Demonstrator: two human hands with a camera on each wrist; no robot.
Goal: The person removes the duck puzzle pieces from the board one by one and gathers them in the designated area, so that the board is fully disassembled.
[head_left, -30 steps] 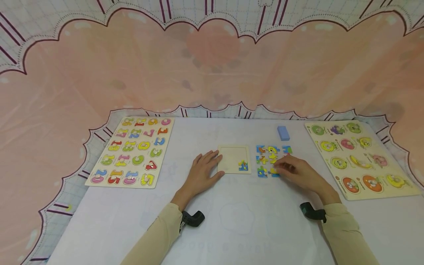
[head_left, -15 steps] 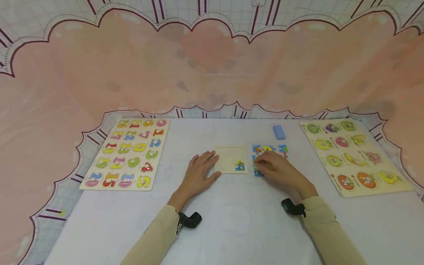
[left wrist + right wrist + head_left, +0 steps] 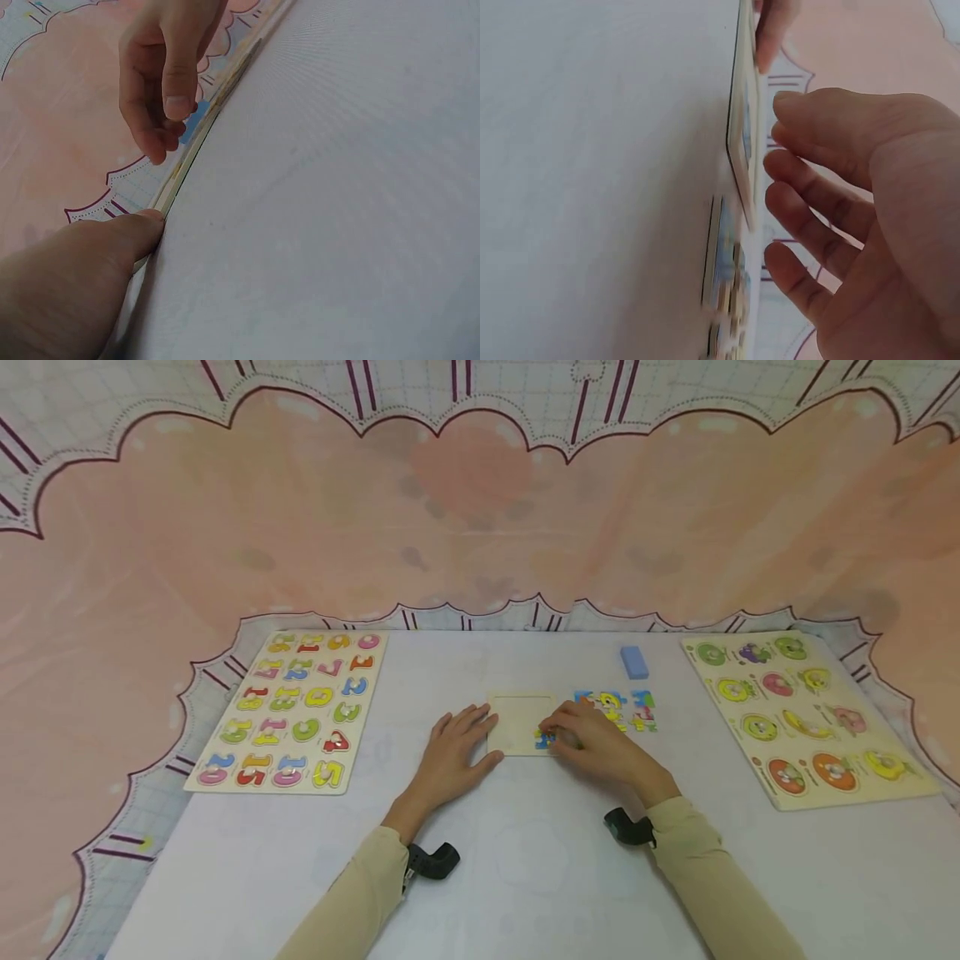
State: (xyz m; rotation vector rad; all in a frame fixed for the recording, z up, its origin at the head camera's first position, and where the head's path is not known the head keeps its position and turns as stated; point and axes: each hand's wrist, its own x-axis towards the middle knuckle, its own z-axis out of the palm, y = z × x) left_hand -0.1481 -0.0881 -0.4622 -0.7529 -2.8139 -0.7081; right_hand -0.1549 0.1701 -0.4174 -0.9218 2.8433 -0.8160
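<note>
A pale square puzzle board (image 3: 513, 718) lies mid-table, with blue and yellow jigsaw pieces (image 3: 543, 741) in its near right corner. My left hand (image 3: 452, 756) rests flat at the board's left edge; its thumb (image 3: 139, 232) touches that edge. Over the board's right side, my right hand (image 3: 603, 750) has thumb and index tips together, pinching a puzzle piece that the fingers mostly hide. In the right wrist view the other fingers (image 3: 802, 217) are loosely bent. Several loose jigsaw pieces (image 3: 643, 710) lie right of the board, partly covered by that hand.
On the left lies a number puzzle board (image 3: 296, 710); a fruit puzzle board (image 3: 798, 718) is on the right. A blue block (image 3: 633, 662) sits behind the loose pieces. The white table (image 3: 510, 877) meets a patterned cloth at its far edge.
My right hand has moved left from the loose pieces to the right side of the puzzle board. The left hand keeps its place at the board's left edge.
</note>
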